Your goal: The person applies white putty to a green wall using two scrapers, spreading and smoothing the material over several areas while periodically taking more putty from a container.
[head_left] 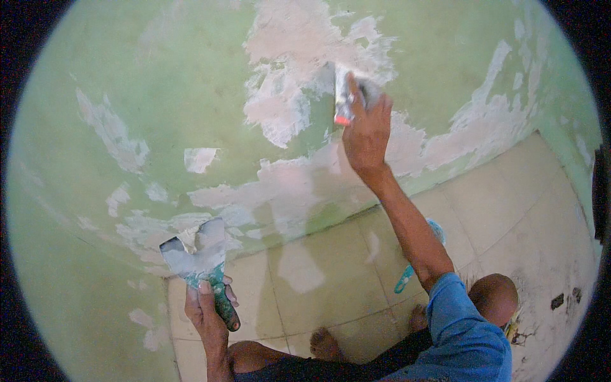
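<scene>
Blue sleeve (468, 325), lower right. Right hand (369, 137), upper centre, grips red-ended scraper (342, 102) at green wall (191, 76). Left hand (203, 312), lower left, holds putty knife (207, 249) bearing filler (189, 239). Pale patches (286, 38) applied; smoothing judged unfinished.

Muted light, soft shadows, dark fisheye vignetting.

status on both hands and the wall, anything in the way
Left hand gripping putty knife, pale paste on it. Right hand holding flat scraper up to patched green wall. Teal-handled item on floor, partly hidden behind right forearm.
</scene>
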Available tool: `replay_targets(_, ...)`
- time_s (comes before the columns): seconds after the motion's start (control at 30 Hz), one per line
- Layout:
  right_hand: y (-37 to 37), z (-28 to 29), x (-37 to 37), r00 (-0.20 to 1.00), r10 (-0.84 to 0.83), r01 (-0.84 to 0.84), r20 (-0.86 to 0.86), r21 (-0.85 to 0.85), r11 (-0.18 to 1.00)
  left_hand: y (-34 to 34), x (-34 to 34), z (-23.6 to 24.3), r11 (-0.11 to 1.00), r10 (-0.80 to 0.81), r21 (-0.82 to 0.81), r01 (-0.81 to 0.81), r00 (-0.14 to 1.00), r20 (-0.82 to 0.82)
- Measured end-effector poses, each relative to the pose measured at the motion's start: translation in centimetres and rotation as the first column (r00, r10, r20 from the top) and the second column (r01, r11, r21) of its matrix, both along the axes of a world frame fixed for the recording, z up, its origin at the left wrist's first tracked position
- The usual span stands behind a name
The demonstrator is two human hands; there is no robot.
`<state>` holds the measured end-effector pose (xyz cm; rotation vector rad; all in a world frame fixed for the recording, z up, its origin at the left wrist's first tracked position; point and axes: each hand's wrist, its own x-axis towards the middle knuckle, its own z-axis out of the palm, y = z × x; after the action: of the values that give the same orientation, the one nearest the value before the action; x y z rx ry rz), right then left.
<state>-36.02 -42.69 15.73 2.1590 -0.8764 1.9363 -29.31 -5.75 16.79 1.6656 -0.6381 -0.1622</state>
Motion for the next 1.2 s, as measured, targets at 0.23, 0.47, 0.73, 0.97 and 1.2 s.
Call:
replay_targets(0.23,-3.0,0.1,3.9,0.998,-0.021,0.005,-0.061,-0.258,0.966,-0.4,-0.1,-0.3,0.999,0.039,-0.016,-0.040,0.998,-0.044)
replay_targets(0.47,-1.4,-4.5,0.9,0.932,0.086,-0.158,-0.353,-0.180,0.971,0.0,0.9,-1.1,1.000,0.025,-0.021,-0.024,0.998,0.051)
replay_targets(0.73,-5.9,4.6,-2.1,0.833,-0.268,-0.196,-0.483,-0.713,0.674,-0.3,0.1,-0.7,0.995,0.097,-0.002,-0.097,0.993,0.065)
replay_targets(0.97,-7.9,7.2,-4.7,0.680,-0.408,-0.228,-0.610,-0.704,0.673,-0.6,-0.1,0.2,0.998,0.031,0.061,-0.033,0.999,0.037)
replay_targets(1.2,-10.1,4.4,-9.7,0.645,-0.448,-0.109,-0.619,-0.655,0.748,-0.6,-0.4,0.3,0.998,0.025,0.053,-0.025,1.000,0.002)
